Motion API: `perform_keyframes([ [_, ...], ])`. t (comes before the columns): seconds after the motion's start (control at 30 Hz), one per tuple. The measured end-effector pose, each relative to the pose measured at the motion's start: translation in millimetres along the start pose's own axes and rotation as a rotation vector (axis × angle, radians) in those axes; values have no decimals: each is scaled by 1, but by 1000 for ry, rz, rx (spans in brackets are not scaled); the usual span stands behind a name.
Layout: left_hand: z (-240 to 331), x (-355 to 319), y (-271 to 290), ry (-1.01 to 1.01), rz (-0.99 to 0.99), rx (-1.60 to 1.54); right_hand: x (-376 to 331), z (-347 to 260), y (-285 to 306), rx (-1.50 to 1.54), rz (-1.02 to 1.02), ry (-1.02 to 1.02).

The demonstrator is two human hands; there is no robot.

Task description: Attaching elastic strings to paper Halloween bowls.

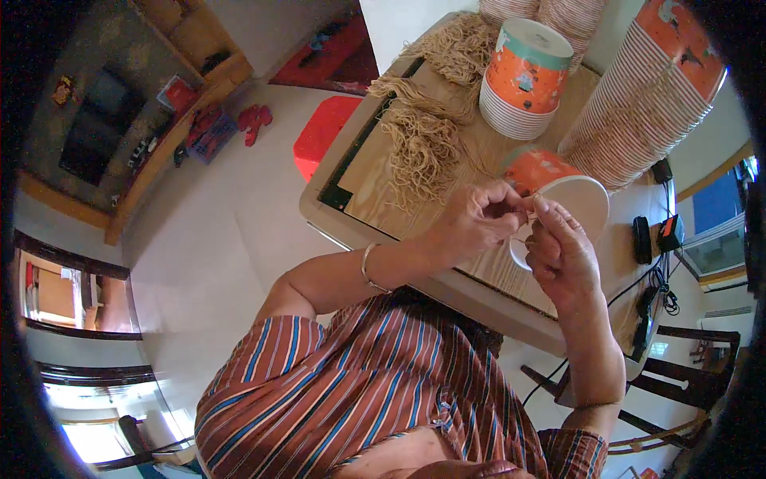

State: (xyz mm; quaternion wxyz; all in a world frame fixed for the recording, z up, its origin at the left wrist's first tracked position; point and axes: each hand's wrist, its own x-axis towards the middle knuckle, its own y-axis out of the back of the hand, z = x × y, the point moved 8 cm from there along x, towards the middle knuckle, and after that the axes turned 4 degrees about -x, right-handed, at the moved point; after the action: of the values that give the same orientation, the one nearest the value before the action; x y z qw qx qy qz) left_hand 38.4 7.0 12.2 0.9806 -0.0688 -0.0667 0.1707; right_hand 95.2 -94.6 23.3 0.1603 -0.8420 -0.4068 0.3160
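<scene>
Pinching a thin string (523, 227) between both sets of fingers: left hand (472, 222) and right hand (561, 254) clamped on it at the rim of a paper cup (558, 191) on the tabletop (375, 172). Cup stacks (523, 80) at 12 o'clock, string bundles (419, 136) at 11. Judging by the piles, plenty left.

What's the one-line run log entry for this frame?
left hand: pinching thin tan string | right hand: pinching same string at orange paper cup rim | tan string bundles on wooden table
</scene>
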Motion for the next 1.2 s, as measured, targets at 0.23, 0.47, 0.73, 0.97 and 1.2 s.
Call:
perform_keyframes([
  [0.23, -1, -4, -2, 73, -132, -251, 8, -16, 2, -334, -5, 133],
  [0.47, 19, 12, 34, -161, 84, 241, 12, -15, 2, -325, -15, 84],
  [0.73, 0, 23, 17, -333, -169, 452, 12, -19, -8, -329, -129, -1],
  [0.97, -17, -12, 6, -155, -313, 531, 4, -3, 7, -315, -98, -87],
  [1.2, 31, -25, 9, -434, -60, 568, -4, 7, 21, -301, -22, -167],
])
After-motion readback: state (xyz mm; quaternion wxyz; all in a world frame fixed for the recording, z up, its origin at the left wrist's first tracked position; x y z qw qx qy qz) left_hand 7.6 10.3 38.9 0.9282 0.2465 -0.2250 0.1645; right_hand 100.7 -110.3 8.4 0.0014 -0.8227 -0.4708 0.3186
